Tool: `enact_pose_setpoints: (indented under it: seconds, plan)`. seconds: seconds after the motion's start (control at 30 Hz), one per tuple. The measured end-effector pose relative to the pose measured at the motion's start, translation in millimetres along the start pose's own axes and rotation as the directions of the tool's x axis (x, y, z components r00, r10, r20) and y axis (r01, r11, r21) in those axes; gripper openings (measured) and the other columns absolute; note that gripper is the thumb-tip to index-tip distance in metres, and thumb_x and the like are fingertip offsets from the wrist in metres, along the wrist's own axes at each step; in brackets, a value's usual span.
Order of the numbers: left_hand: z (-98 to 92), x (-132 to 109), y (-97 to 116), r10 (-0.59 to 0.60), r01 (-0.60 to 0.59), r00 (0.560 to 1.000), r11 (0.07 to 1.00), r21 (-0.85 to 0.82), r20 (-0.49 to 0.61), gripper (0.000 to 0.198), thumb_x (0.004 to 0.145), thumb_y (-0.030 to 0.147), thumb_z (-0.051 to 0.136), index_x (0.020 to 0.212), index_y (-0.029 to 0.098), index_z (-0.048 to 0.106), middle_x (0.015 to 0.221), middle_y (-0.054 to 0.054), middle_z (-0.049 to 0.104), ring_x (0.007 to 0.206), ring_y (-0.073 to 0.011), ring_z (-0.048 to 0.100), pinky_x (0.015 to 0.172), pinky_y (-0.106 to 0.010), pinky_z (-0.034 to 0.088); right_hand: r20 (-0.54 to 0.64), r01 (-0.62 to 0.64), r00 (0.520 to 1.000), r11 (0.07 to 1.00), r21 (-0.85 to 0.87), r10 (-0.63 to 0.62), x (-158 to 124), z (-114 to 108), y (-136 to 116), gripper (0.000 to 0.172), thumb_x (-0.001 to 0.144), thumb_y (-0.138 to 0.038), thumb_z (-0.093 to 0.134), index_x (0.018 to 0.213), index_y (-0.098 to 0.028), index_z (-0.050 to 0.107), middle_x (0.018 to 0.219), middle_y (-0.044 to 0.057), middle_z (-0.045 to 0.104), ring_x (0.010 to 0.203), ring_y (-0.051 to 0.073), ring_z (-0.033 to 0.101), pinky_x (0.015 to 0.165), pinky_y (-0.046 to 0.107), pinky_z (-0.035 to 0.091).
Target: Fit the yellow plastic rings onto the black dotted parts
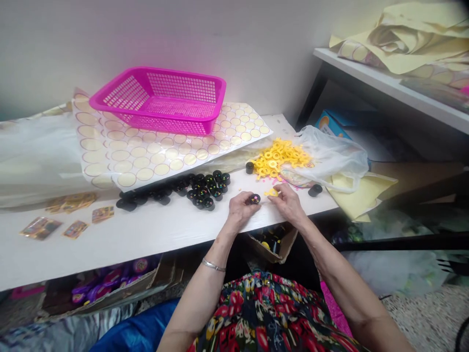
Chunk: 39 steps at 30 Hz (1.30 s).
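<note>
My left hand (242, 210) is closed around a small round black cup (255, 199) with coloured bits inside, just above the table's front edge. To its right, my right hand (288, 204) pinches a yellow plastic ring piece (272, 192) between thumb and fingers. Beyond both hands lies a heap of similar yellow pieces (280, 159), with tiny pink bits scattered beside it. Several filled black cups (207, 188) stand grouped left of my left hand. One black cup (249, 167) is by the heap, and another (315, 190) sits right of my right hand.
A pink basket (164, 120) rests on sheets of round stickers (161, 169) at the back. Small printed packets (40, 228) lie at left. A clear plastic bag (330, 146) and yellow paper (353, 195) are at right. Below the edge is a cardboard box (287, 247).
</note>
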<state>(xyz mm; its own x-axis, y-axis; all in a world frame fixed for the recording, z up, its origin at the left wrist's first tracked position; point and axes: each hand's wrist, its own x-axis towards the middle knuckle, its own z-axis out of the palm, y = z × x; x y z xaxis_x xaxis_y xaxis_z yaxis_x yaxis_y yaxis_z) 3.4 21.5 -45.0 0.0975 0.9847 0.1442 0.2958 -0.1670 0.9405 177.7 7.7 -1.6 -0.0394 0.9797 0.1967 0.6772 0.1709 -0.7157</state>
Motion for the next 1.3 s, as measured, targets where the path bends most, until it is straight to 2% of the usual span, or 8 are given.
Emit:
enact_pose_setpoints:
  seconds: [0.07, 0.13, 0.37, 0.53, 0.7, 1.03, 1.2, 1.3]
  plan:
    - [-0.1, 0.3, -0.7, 0.014, -0.014, 1.000, 1.000, -0.001, 0.024, 0.027, 0.058, 0.029, 0.073, 0.082, 0.018, 0.067, 0.070, 0.003, 0.057, 0.062, -0.0097, 0.047, 0.059, -0.022, 0.038, 0.013, 0.067, 0.998, 0.987, 0.145, -0.069, 1.6, -0.5, -7.8, 0.020, 0.076, -0.032, 0.057, 0.090, -0.019, 0.055, 0.085, 0.002, 0.051, 0.068, 0.014, 0.048, 0.064, 0.027, 0.041]
    - [-1.7, 0.4, -0.1, 0.037, -0.037, 0.997, 0.999, -0.003, 0.060, 0.025, 0.061, 0.030, 0.071, 0.083, 0.018, 0.066, 0.071, 0.002, 0.058, 0.066, -0.0108, 0.049, 0.061, -0.022, 0.039, 0.087, 0.142, 0.984, 0.978, 0.153, -0.156, 3.1, 0.0, -19.0, 0.017, 0.075, -0.029, 0.058, 0.089, -0.019, 0.057, 0.084, 0.002, 0.052, 0.073, 0.015, 0.049, 0.066, 0.027, 0.041]
    - [-18.5, 0.7, 3.3, 0.092, -0.076, 0.984, 0.991, -0.108, 0.153, 0.032, 0.064, 0.012, 0.059, 0.095, 0.017, 0.066, 0.091, -0.004, 0.063, 0.086, -0.0156, 0.056, 0.079, -0.027, 0.043, 0.229, 0.212, 0.958, 0.965, -0.158, -0.173, 11.1, 8.5, -40.5, 0.013, 0.077, -0.026, 0.056, 0.088, -0.019, 0.058, 0.088, 0.004, 0.052, 0.084, 0.018, 0.050, 0.072, 0.028, 0.039]
    - [-25.6, 2.9, 2.2, -0.006, 0.033, 0.994, 0.970, -0.241, 0.111, 0.038, 0.060, 0.007, 0.048, 0.092, 0.016, 0.068, 0.093, -0.004, 0.064, 0.085, -0.0149, 0.058, 0.081, -0.027, 0.044, 0.296, 0.210, 0.945, 0.954, -0.216, -0.141, 12.4, 9.6, -41.1, 0.015, 0.079, -0.027, 0.053, 0.091, -0.019, 0.058, 0.091, 0.003, 0.052, 0.080, 0.016, 0.050, 0.071, 0.026, 0.037]
    - [-25.7, 3.9, 2.6, -0.140, 0.146, 0.989, 0.926, -0.347, 0.043, 0.025, 0.062, 0.014, 0.054, 0.081, 0.015, 0.070, 0.088, -0.004, 0.067, 0.081, -0.0163, 0.059, 0.078, -0.027, 0.046, 0.311, 0.199, 0.940, 0.967, -0.160, -0.142, 9.8, 7.1, -41.4, 0.016, 0.080, -0.028, 0.053, 0.092, -0.018, 0.058, 0.091, 0.003, 0.052, 0.075, 0.014, 0.051, 0.070, 0.026, 0.038]
    - [-20.4, 1.2, 20.1, -0.085, 0.105, 0.993, 0.956, -0.273, 0.084, 0.025, 0.073, 0.035, 0.060, 0.076, 0.012, 0.070, 0.074, -0.004, 0.064, 0.070, -0.0126, 0.055, 0.067, -0.023, 0.043, 0.266, 0.214, 0.948, 0.969, -0.122, -0.176, 11.8, 14.5, -39.7, 0.009, 0.079, -0.021, 0.052, 0.080, -0.016, 0.060, 0.085, 0.003, 0.050, 0.075, 0.014, 0.050, 0.069, 0.025, 0.039]
    - [-10.9, 2.6, 25.4, -0.228, 0.229, 0.973, 0.931, -0.285, 0.038, 0.025, 0.067, 0.036, 0.065, 0.070, 0.012, 0.070, 0.062, -0.002, 0.061, 0.054, -0.0088, 0.049, 0.051, -0.021, 0.038, 0.181, 0.019, 0.982, 0.980, 0.199, -0.056, 12.2, 20.9, -31.1, 0.014, 0.069, -0.027, 0.064, 0.078, -0.016, 0.064, 0.080, 0.001, 0.053, 0.067, 0.011, 0.051, 0.064, 0.024, 0.041]
    - [-7.0, 2.4, 26.5, -0.274, 0.267, 0.962, 0.912, -0.312, 0.023, 0.026, 0.066, 0.036, 0.065, 0.070, 0.011, 0.070, 0.056, -0.001, 0.059, 0.047, -0.0075, 0.047, 0.045, -0.020, 0.035, 0.221, -0.251, 0.962, 0.828, 0.502, 0.157, 10.7, 26.2, -28.4, 0.027, 0.069, -0.038, 0.062, 0.082, -0.015, 0.064, 0.074, 0.001, 0.057, 0.055, 0.009, 0.050, 0.051, 0.022, 0.040]
